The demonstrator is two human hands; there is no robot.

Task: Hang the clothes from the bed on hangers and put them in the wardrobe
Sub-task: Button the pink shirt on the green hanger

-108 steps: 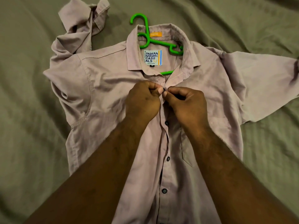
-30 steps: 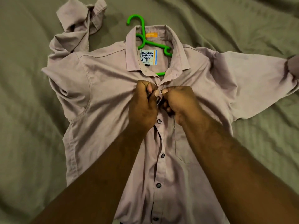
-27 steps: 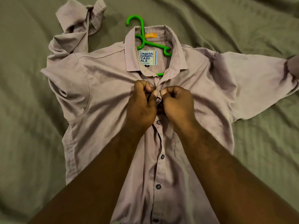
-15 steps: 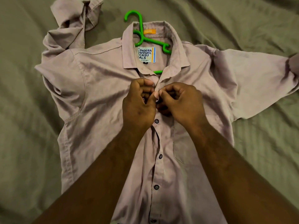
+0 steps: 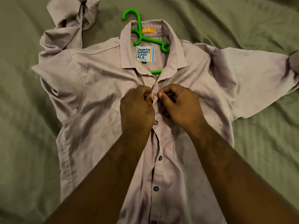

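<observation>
A pale mauve button-up shirt [image 5: 100, 88] lies front-up on the bed, sleeves spread, the left sleeve folded back at the top. A green plastic hanger [image 5: 146, 39] sits inside its collar, hook sticking out above. My left hand [image 5: 137, 107] pinches the left edge of the placket just below the collar. My right hand [image 5: 179, 104] pinches the right edge, thumb tip against my left one. The button between my fingertips is hidden. Lower buttons [image 5: 156, 122] down the front are fastened.
An olive-green bedsheet [image 5: 24, 143] with soft wrinkles covers the bed all around the shirt. A white brand label [image 5: 145, 54] and a small orange tab show inside the collar. The right sleeve's cuff runs off the frame's right edge.
Both hands have stayed at the top of the placket, fingers shifting slightly. The two front edges now meet closer under the collar. The view has drifted a little.
</observation>
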